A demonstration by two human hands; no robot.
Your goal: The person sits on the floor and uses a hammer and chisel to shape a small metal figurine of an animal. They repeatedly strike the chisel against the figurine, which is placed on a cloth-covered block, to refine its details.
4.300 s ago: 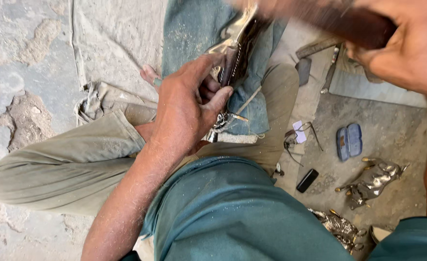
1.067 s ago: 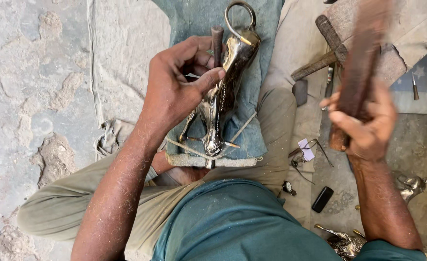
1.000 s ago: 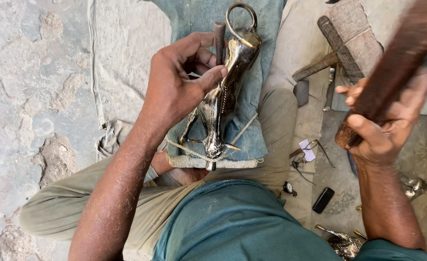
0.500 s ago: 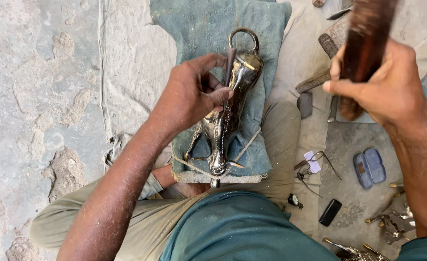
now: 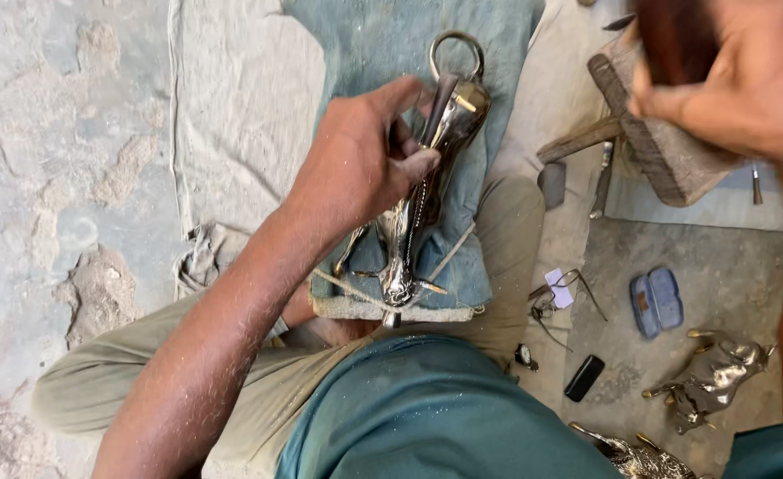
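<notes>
The left hand reached forward from a bare, outstretched forearm, its fingers curled shut and the thumb stretched ahead, knuckles up. The right hand was raised at the upper right, clenched in a fist, its forearm running down the right edge.

To the left, the grey floor and pale cloth lie open, easy for hands to pass. The right side is crowded: a wooden block, small tools, a blue case, a black phone and a metal figurine sit close together, leaving narrow gaps.
</notes>
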